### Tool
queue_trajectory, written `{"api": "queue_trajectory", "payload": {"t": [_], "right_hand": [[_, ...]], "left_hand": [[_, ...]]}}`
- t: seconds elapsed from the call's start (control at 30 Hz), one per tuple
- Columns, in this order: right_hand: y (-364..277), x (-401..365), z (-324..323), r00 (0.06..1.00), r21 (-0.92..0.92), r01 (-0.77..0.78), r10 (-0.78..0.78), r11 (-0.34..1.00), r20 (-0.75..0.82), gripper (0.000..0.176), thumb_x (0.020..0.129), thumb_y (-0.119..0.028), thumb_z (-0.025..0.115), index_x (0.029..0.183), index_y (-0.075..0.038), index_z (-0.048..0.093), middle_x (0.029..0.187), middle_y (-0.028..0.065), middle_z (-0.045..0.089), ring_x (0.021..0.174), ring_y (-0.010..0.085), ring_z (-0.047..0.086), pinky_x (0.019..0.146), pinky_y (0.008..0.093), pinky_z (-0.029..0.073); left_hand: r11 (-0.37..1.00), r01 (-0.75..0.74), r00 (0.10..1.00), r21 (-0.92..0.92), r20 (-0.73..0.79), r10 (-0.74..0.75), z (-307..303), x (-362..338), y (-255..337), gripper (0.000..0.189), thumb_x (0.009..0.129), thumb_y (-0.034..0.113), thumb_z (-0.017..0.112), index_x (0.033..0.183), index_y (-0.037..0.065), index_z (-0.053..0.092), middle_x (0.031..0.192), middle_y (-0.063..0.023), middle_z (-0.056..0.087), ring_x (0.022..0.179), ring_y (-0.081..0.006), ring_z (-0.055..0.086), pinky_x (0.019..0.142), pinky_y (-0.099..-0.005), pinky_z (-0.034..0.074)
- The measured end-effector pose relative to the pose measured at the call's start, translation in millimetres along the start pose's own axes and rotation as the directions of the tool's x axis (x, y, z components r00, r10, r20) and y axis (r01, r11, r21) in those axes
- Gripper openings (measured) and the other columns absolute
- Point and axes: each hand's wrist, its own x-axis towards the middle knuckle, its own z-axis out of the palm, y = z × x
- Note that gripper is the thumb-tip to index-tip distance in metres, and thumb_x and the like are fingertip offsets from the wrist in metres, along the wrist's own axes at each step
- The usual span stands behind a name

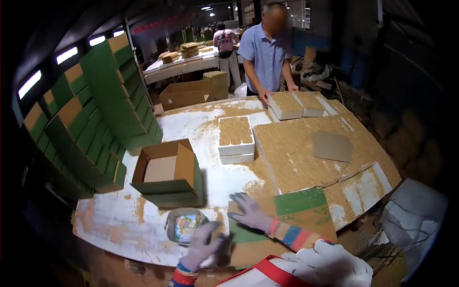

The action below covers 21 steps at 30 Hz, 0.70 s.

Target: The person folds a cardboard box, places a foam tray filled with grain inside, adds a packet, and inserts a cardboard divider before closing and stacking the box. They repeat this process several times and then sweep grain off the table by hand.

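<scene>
My left hand (pixel 203 246), in a pale glove, is beside a round dark bowl (pixel 170 224) near the table's front edge. Its fingers are apart, and nothing shows in them. Inside the bowl lie colourful printed packets (pixel 187 226). My right hand (pixel 252 214), gloved too, has its fingers spread over the left edge of a flat brown and green cardboard piece (pixel 306 215). Just beyond my hands stands an open cardboard box (pixel 174 184) with green lower sides. Farther back are two stacked white foam trays (pixel 236 158), the upper one filled with tan, sawdust-like material.
Green and brown boxes (pixel 112 95) are stacked high on the left. Tan crumbs cover a board (pixel 306 143) on the right, with a grey-brown card (pixel 332 146) on it. Across the table, a person (pixel 267 52) holds a filled foam tray (pixel 287 112). Another person (pixel 224 40) stands behind.
</scene>
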Motion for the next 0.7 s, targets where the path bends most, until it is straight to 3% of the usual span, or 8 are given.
{"api": "queue_trajectory", "payload": {"t": [0.03, 0.13, 0.23, 0.33, 0.47, 0.53, 0.6, 0.7], "right_hand": [[1.2, -45.5, -26.9, 0.999, -0.154, -0.028, 0.024, 0.988, -0.024, 0.080, 0.081, -0.052, 0.061, 0.142, -0.008, 0.033, 0.142, 0.0246, 0.034, 0.134, 0.0404, 0.028, 0.109, 0.0532, 0.021], [6.7, -162.3, -91.5, 0.994, -0.493, -0.039, 0.086, 0.869, 0.073, 0.082, 0.081, -0.050, 0.060, 0.144, -0.007, 0.030, 0.142, 0.0250, 0.032, 0.132, 0.0431, 0.029, 0.109, 0.0558, 0.016], [87.4, -263.1, -64.5, 0.966, -0.910, 0.259, -0.062, 0.324, 0.253, 0.083, 0.077, -0.045, 0.062, 0.146, -0.014, 0.028, 0.142, 0.0233, 0.031, 0.133, 0.0406, 0.030, 0.109, 0.0555, 0.018], [13.2, -246.0, -112.7, 0.886, -0.753, 0.193, 0.218, 0.629, 0.409, 0.077, 0.080, -0.039, 0.060, 0.146, -0.015, 0.027, 0.142, 0.0226, 0.032, 0.132, 0.0401, 0.031, 0.108, 0.0545, 0.020], [2.1, -250.6, -136.3, 0.929, -0.691, 0.249, 0.033, 0.678, 0.368, 0.067, 0.078, -0.031, 0.062, 0.139, -0.013, 0.038, 0.131, 0.0182, 0.046, 0.123, 0.0347, 0.043, 0.103, 0.0495, 0.031], [-39.5, -222.4, -188.1, 0.930, -0.570, 0.253, -0.035, 0.782, 0.366, 0.040, 0.077, -0.024, 0.060, 0.115, -0.011, 0.056, 0.097, 0.0109, 0.059, 0.094, 0.0267, 0.059, 0.081, 0.0415, 0.047], [-69.3, -189.0, -226.3, 0.946, -0.652, 0.323, -0.242, 0.685, 0.215, 0.012, 0.071, -0.019, 0.061, 0.081, -0.012, 0.057, 0.066, 0.0061, 0.053, 0.062, 0.0240, 0.057, 0.052, 0.0351, 0.045], [-39.6, -147.1, -246.3, 0.821, -0.667, 0.434, -0.571, 0.606, 0.015, 0.042, 0.071, -0.032, 0.073, 0.109, -0.018, 0.060, 0.091, 0.0076, 0.063, 0.081, 0.0269, 0.060, 0.073, 0.0408, 0.047]], "left_hand": [[0.958, -0.245, 0.949, 0.147, 0.237, 0.206, 40.1, -5.1, 5.0, 0.063, 0.076, 0.042, 0.069, 0.124, 0.005, 0.053, 0.120, -0.0222, 0.054, 0.114, -0.0386, 0.049, 0.103, -0.0448, 0.034], [0.877, -0.336, 0.827, 0.343, 0.553, 0.101, 134.6, -41.4, 31.8, 0.090, 0.074, 0.057, 0.063, 0.144, 0.011, 0.030, 0.140, -0.0297, 0.031, 0.129, -0.0460, 0.031, 0.109, -0.0556, 0.018], [0.829, -0.368, 0.799, 0.421, 0.599, 0.051, 141.5, -43.0, 50.7, 0.090, 0.075, 0.059, 0.062, 0.145, 0.014, 0.027, 0.140, -0.0294, 0.030, 0.131, -0.0457, 0.028, 0.108, -0.0580, 0.017], [0.867, -0.338, 0.810, 0.366, 0.582, 0.071, 150.7, -48.5, 58.6, 0.078, 0.078, 0.056, 0.061, 0.139, 0.013, 0.038, 0.128, -0.0205, 0.043, 0.120, -0.0404, 0.040, 0.102, -0.0504, 0.030], [0.938, -0.269, 0.842, 0.217, 0.526, 0.119, 105.6, -30.4, 90.1, 0.076, 0.080, 0.050, 0.064, 0.139, 0.010, 0.039, 0.136, -0.0226, 0.040, 0.124, -0.0414, 0.038, 0.104, -0.0485, 0.033], [0.902, -0.408, 0.770, 0.139, 0.584, 0.258, 70.4, -0.8, 113.9, 0.071, 0.086, 0.049, 0.057, 0.142, 0.011, 0.036, 0.137, -0.0221, 0.040, 0.125, -0.0420, 0.039, 0.103, -0.0482, 0.033], [0.952, -0.304, 0.679, 0.041, 0.710, 0.186, 36.1, 30.2, 121.0, 0.063, 0.091, 0.043, 0.052, 0.141, 0.008, 0.037, 0.136, -0.0222, 0.043, 0.125, -0.0395, 0.042, 0.105, -0.0425, 0.035], [0.959, 0.278, 0.516, 0.052, 0.834, -0.195, -21.4, 90.1, 170.7, 0.049, 0.098, 0.032, 0.044, 0.136, 0.002, 0.042, 0.131, -0.0141, 0.054, 0.118, -0.0206, 0.052, 0.102, -0.0305, 0.039]]}}
